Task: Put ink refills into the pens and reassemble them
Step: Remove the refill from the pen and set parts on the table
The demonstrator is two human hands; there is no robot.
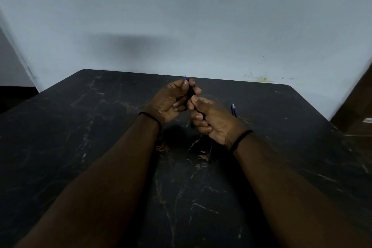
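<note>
Both hands meet above the middle of the black marble table (100, 137) and grip one dark pen (190, 92). My left hand (171, 101) pinches its upper part, where a blue tip sticks out between the fingers. My right hand (213, 121) is closed around its lower part, and most of the barrel is hidden by my fingers. A second blue pen (233, 109) lies on the table just right of my right hand, partly hidden behind it.
A pale wall (181, 26) rises directly behind the table's far edge. A brown wooden surface (356, 106) stands at the right edge. The table's rounded far corners sit at left and right.
</note>
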